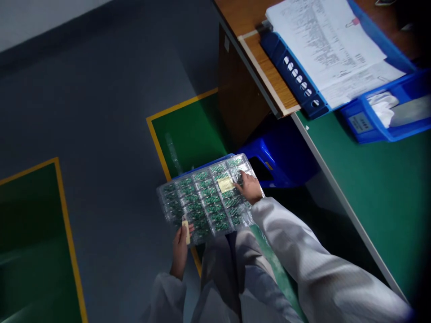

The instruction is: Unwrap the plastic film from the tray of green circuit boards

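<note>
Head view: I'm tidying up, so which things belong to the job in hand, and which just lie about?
Likely the job:
clear tray, held by left hand
green pieces in it
two yellow labels

Likely just lying about:
printed papers
blue file tray
blue bin
blue plastic item, partly hidden

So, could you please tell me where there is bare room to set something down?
The green worktop shows a bare patch below the blue bin, beside the worktop's pale edge. The brown desk is crowded by the blue tray of papers.
</note>
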Demonstrator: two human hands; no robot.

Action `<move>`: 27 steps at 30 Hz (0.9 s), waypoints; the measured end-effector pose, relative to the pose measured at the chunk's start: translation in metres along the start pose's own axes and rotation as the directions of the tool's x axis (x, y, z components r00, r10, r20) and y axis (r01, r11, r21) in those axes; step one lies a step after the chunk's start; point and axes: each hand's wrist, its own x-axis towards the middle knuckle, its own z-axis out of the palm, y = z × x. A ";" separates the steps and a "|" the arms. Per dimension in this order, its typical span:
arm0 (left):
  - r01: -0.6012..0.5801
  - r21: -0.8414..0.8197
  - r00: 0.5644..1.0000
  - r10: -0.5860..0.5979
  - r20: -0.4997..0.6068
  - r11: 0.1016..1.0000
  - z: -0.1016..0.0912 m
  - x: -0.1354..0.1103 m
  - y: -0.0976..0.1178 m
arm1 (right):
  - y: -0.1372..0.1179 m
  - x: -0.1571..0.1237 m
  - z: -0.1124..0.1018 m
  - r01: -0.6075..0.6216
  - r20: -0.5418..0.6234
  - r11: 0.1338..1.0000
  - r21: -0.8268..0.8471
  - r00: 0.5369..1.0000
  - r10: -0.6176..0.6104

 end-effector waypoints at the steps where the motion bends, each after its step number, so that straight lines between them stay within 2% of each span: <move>1: 0.001 -0.003 1.000 -0.001 -0.005 1.000 -0.002 0.000 0.000 | -0.002 0.003 -0.002 -0.018 0.024 0.999 0.034 1.000 0.017; 4: 0.019 -0.021 0.999 -0.019 -0.035 1.000 -0.011 0.000 -0.002 | -0.006 0.013 -0.016 -0.068 0.098 0.983 0.168 0.994 0.052; 7: 0.052 -0.042 0.996 -0.054 -0.067 0.998 -0.016 0.001 -0.006 | -0.015 0.046 -0.042 -0.114 0.156 0.931 0.348 0.986 0.063; 9: 0.065 -0.051 0.994 -0.069 -0.083 0.997 -0.017 0.001 -0.007 | -0.026 0.081 -0.063 -0.131 0.161 0.862 0.490 0.985 0.058; 12: 0.066 -0.046 0.994 -0.070 -0.090 0.997 -0.015 -0.002 -0.005 | -0.043 0.128 -0.090 -0.128 0.082 0.719 0.683 0.992 0.099; 14: 0.063 -0.022 0.994 -0.065 -0.090 0.998 -0.012 -0.005 0.000 | -0.051 0.137 -0.098 -0.123 0.038 0.630 0.767 0.988 0.148; 15: 0.059 -0.003 0.994 -0.059 -0.093 0.998 -0.012 -0.007 0.004 | -0.054 0.130 -0.098 -0.126 0.032 0.595 0.793 0.986 0.166; 17: 0.047 0.048 0.994 -0.042 -0.100 0.998 -0.010 -0.012 0.013 | -0.059 0.097 -0.089 -0.147 0.053 0.555 0.819 0.982 0.182; 20: 0.010 0.104 0.998 -0.003 -0.068 0.995 -0.005 -0.026 0.032 | -0.073 0.006 -0.064 -0.223 0.155 0.536 0.814 0.973 0.169; 24: -0.050 0.113 0.997 0.043 0.065 0.992 0.012 -0.059 0.068 | -0.110 -0.129 -0.036 -0.347 0.342 0.477 0.807 0.934 0.101; 27: -0.121 0.097 0.977 0.101 0.190 0.988 0.022 -0.090 0.096 | -0.142 -0.197 -0.029 -0.388 0.402 0.422 0.819 0.914 0.061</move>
